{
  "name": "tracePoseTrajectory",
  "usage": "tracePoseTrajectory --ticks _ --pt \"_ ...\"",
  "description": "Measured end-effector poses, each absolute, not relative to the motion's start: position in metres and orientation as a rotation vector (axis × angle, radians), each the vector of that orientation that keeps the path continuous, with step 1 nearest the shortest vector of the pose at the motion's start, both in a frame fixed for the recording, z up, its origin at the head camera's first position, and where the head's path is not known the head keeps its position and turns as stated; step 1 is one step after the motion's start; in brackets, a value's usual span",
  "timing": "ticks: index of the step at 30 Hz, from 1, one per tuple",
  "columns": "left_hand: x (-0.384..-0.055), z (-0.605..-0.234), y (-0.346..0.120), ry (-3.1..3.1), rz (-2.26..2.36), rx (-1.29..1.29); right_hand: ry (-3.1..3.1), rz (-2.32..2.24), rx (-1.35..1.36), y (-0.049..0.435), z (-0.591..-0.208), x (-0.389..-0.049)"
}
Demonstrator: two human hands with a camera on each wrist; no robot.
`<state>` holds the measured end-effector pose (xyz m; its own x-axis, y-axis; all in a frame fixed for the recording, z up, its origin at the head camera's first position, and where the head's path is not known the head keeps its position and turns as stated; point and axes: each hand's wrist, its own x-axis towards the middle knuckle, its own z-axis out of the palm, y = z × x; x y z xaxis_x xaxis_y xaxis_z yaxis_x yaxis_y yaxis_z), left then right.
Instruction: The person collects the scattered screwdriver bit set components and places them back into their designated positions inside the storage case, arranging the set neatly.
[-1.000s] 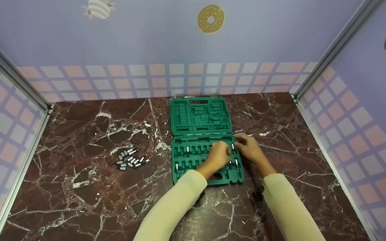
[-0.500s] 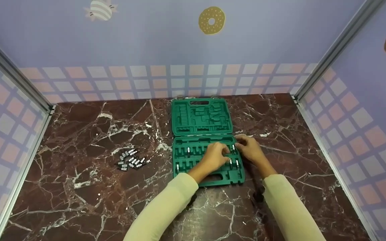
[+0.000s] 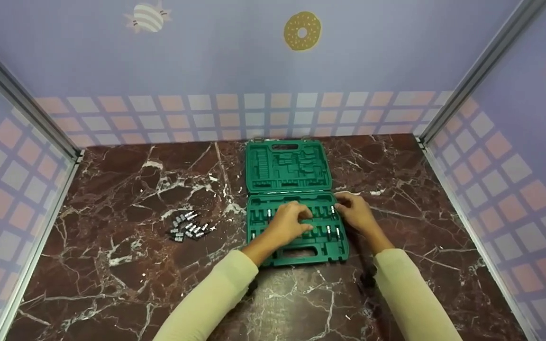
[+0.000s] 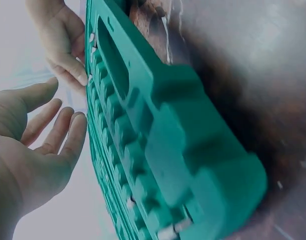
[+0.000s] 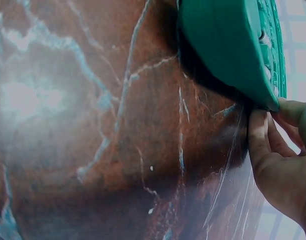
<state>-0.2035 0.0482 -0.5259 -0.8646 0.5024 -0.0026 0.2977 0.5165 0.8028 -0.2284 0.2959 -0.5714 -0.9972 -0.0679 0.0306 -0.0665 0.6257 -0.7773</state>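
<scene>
An open green plastic tool case (image 3: 311, 259) lies on the table, its moulded lid folded back toward the far wall. Several small silver-and-black bit sockets (image 3: 328, 232) stand in slots of its lower half. Over the slots hovers my left hand (image 3: 286, 223), fingers spread and slightly bent; in the left wrist view the palm (image 4: 38, 160) holds nothing. My right hand (image 3: 357, 216) pinches the case's right rim near the hinge, thumb on top and fingers against the side, as the right wrist view shows. One bit socket (image 3: 333, 210) sits right beside the right thumb.
A loose pile of bit sockets (image 3: 190, 227) lies on the marbled dark red table (image 3: 112, 284), left of the case. Purple walls with pink and white squares (image 3: 254, 102) enclose the table at the back and both sides.
My left hand has moved left and back from the right-hand slots, its fingers opening and uncovering a bit socket there. The right hand has stayed on the case's rim.
</scene>
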Motion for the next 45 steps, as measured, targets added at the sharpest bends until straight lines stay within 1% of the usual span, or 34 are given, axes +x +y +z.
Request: tracePoseTrajectory --ticks 14,23,29,36,45 --pt "-0.203 -0.512 -0.01 2.572 1.369 0.744 2.77 -1.359 -0.012 0.299 -0.568 -0.229" --pt "-0.202 -0.509 -0.053 2.584 1.369 0.692 2.741 -1.411 0.028 0.298 -0.567 -0.23" --pt "-0.199 -0.513 -0.079 2.641 1.34 0.613 2.677 -1.455 0.074 0.297 -0.567 -0.231" --pt "-0.196 -0.526 -0.109 2.698 1.352 0.561 2.684 -1.406 0.078 0.295 -0.566 -0.231" --pt "-0.188 -0.529 -0.145 2.768 1.267 0.522 2.735 -1.331 0.021 0.297 -0.565 -0.231"
